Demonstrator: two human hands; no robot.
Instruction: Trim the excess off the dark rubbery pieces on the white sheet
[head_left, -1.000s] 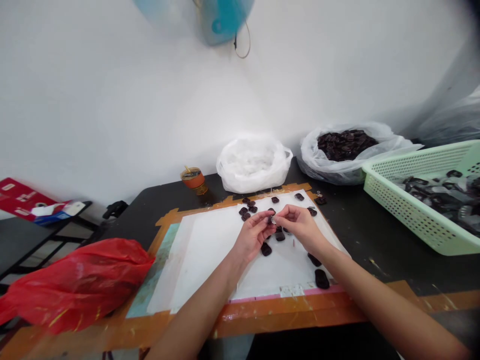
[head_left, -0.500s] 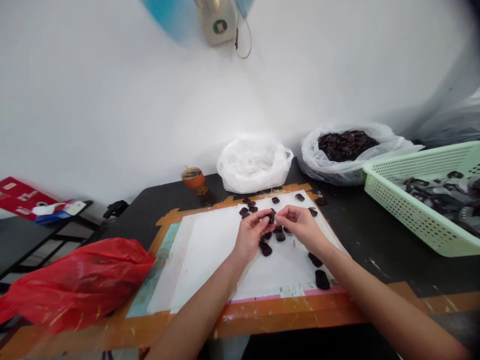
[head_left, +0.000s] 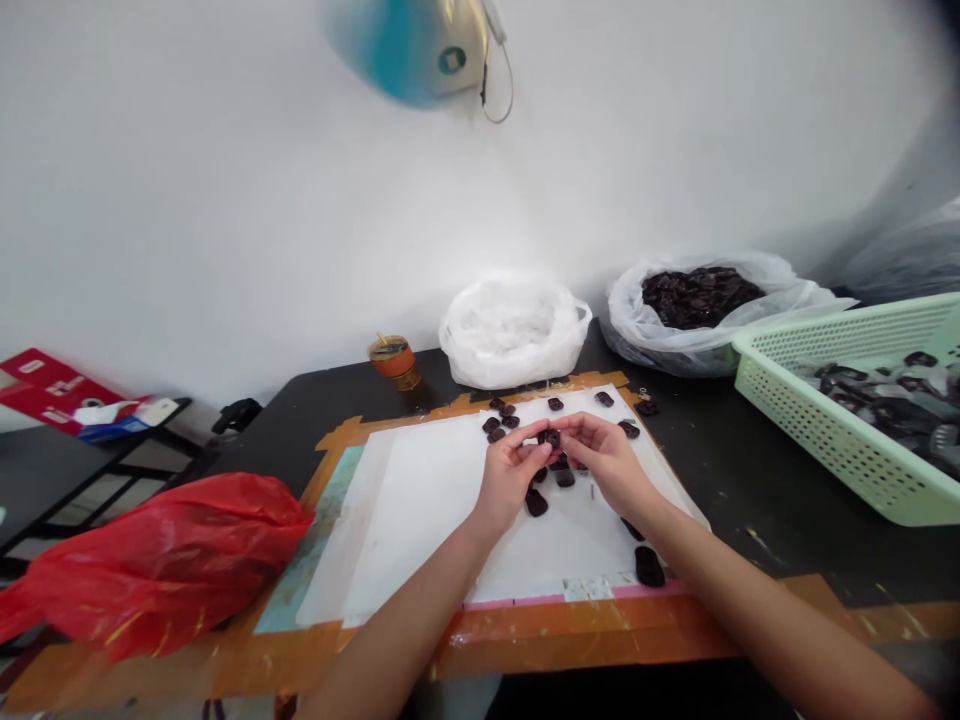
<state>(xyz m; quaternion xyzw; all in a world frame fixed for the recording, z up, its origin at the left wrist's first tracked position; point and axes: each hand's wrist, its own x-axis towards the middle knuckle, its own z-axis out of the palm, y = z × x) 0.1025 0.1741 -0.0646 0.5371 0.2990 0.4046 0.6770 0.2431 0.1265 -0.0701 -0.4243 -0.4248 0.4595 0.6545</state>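
Note:
Between the fingertips of both hands is a small dark brown piece (head_left: 554, 438), roughly square with rounded corners. My left hand (head_left: 512, 468) pinches it from the left, and my right hand (head_left: 604, 455) has its fingers closed on the right side of it. The hands are raised a little over a white sheet (head_left: 420, 510). Several similar dark pieces lie on the sheet around them, among them a larger oblong one (head_left: 649, 566) near the front edge and another (head_left: 535, 502) just below my left hand. What exactly the pieces are is too small to tell.
Behind the sheet stand a small orange-banded cup (head_left: 394, 360), a white plastic bag (head_left: 517, 375) of pale material and a bag (head_left: 667, 352) full of dark pieces. A green perforated basket (head_left: 832, 430) is on the right, a red plastic bag (head_left: 172, 560) on the left.
My right hand has come closer to my left, its fingertips now on the dark piece. The piece has been turned to face me more. The view has shifted slightly.

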